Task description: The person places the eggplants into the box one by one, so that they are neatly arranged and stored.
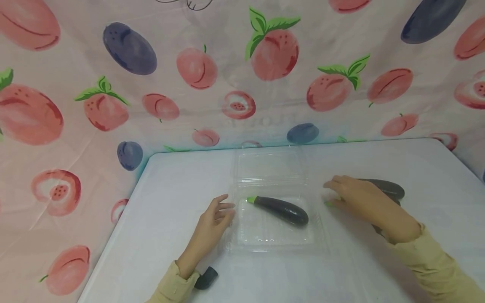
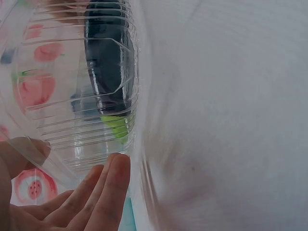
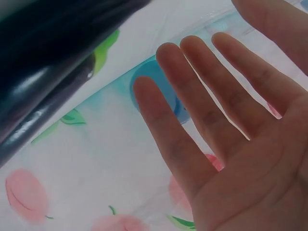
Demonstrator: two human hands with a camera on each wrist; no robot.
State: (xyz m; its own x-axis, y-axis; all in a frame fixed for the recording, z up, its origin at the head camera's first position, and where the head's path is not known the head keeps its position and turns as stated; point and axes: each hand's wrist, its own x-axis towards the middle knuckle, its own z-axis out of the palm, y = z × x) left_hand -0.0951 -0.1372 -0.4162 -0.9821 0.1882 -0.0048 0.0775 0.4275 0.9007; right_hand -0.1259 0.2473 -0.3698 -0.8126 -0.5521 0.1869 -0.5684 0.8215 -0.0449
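A clear plastic clamshell box lies open on the table, its lid folded back toward the wall. One dark eggplant with a bright green stem end rests in the base, stem toward the left. My left hand is at the box's left side, fingers extended close to the rim; the ribbed wall shows beside its fingertips in the left wrist view. To the right of the box, my right hand hovers near more eggplants, partly covering them. Its fingers are straight and spread, with nothing in the palm.
The white table meets a fruit-patterned cloth hanging along its back and left sides. A small black object shows at my left cuff. Two eggplants lie side by side in the right wrist view.
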